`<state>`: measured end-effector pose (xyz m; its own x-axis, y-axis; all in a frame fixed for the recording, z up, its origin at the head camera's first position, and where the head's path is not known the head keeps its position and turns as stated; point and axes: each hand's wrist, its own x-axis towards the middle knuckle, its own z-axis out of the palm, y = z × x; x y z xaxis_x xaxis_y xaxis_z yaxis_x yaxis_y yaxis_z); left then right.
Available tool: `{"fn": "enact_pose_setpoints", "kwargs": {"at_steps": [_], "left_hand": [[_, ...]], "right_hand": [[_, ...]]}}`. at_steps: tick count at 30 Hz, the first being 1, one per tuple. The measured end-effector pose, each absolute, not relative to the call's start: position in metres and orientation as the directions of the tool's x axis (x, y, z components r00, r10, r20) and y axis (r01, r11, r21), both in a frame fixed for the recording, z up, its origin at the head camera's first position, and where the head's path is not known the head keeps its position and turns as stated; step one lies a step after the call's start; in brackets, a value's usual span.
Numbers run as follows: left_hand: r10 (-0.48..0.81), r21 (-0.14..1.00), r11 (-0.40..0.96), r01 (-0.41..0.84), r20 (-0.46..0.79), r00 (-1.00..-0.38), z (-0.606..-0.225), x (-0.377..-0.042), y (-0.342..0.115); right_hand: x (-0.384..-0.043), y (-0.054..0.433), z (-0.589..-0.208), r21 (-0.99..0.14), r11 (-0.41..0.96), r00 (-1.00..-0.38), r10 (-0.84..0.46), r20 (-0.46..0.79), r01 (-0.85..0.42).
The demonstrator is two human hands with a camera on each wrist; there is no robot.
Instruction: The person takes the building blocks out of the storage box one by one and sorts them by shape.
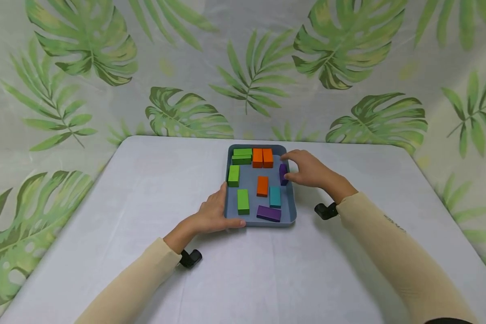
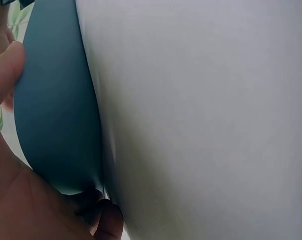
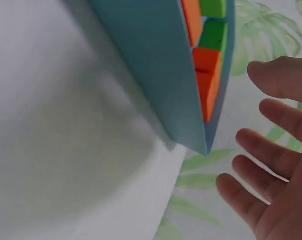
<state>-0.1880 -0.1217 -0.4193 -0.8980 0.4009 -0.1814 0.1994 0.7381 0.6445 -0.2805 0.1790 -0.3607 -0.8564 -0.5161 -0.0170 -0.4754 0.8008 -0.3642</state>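
A blue-grey tray (image 1: 248, 177) lies on the table with coloured blocks in it. My left hand (image 1: 212, 213) grips its near left corner, the thumb along the near edge and the fingers on the left side. The left wrist view shows the tray wall (image 2: 58, 100) between thumb and curled fingers. Over the right edge, my right hand (image 1: 308, 170) has its thumb by a purple block (image 1: 283, 173) standing against the right wall. In the right wrist view its fingers (image 3: 271, 150) are spread and loosely bent, with nothing between them.
Inside the tray are several green blocks (image 1: 243, 201), orange blocks (image 1: 262, 186), a teal block (image 1: 275, 196) and a second purple block (image 1: 269, 213). A white cloth (image 1: 166, 180) covers the table; a leaf-patterned curtain (image 1: 263, 117) hangs behind it.
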Motion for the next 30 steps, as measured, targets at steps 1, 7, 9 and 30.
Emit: {"fn": "enact_pose_setpoints", "kwargs": {"at_steps": [1,7,9,30], "left_hand": [[0.401,0.640,0.742,0.198,-0.187,-0.897,-0.419,-0.188,-0.122],[0.402,0.636,0.745,0.200,-0.189,-0.896,-0.417,-0.189,-0.123],[0.403,0.640,0.741,0.202,-0.184,-0.897,-0.417,-0.188,-0.123],[0.405,0.629,0.748,0.214,-0.177,-0.897,-0.419,-0.189,-0.124]], "right_hand": [[-0.283,0.178,-0.360,-0.354,0.800,-0.851,-0.524,-0.021,-0.484],[-0.300,0.168,-0.362,-0.273,0.819,-0.837,-0.542,-0.074,-0.505],[-0.304,0.164,-0.365,-0.239,0.831,-0.838,-0.536,-0.103,-0.502],[-0.310,0.159,-0.382,-0.008,0.854,-0.841,-0.514,-0.169,-0.520]]}}
